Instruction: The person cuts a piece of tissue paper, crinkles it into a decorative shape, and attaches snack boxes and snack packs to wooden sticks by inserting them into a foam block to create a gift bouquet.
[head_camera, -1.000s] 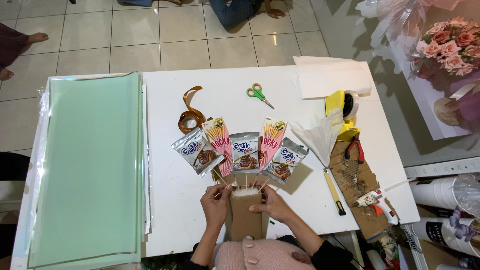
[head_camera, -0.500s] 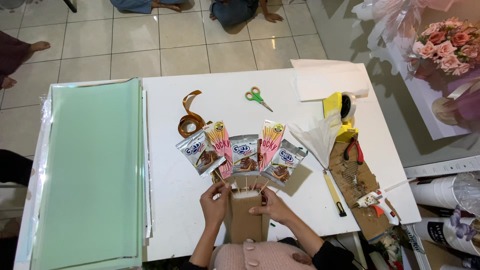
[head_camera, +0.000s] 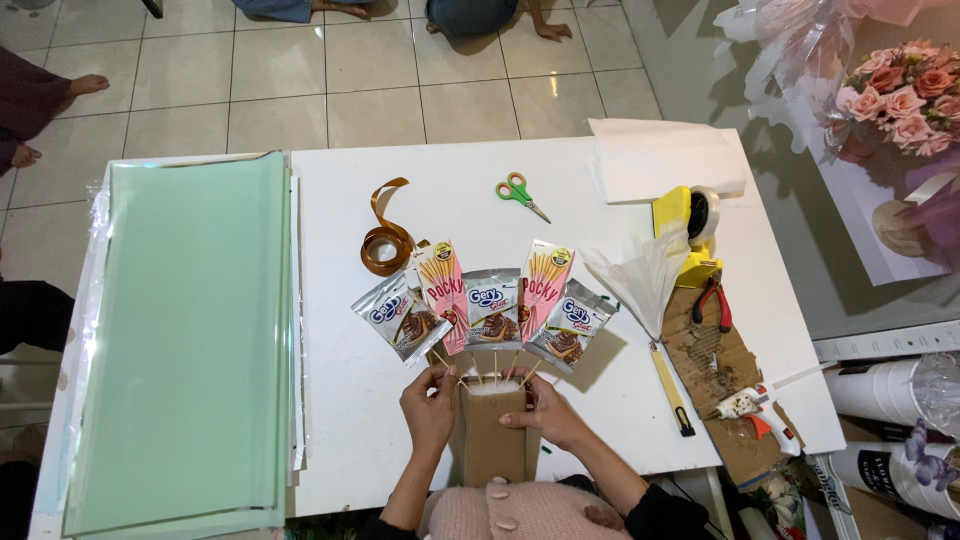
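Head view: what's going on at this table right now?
A person steadies a brown cardboard block between both hands, the left hand and right hand at its top corners. Five snack packets on thin sticks fan out from its white foam top. Green-handled scissors, a coil of brown ribbon and a glue gun lie untouched on the white table.

Overhead view of a white rectangular table (head_camera: 480, 160) on a floor of pale square tiles (head_camera: 280, 70) w/ grey grout, evenly lit. Other people's bare feet (head_camera: 85, 85) rest on the tiles at top & left edges. At right, a pink rose bouquet (head_camera: 905, 95) in clear wrap sits beside the table.
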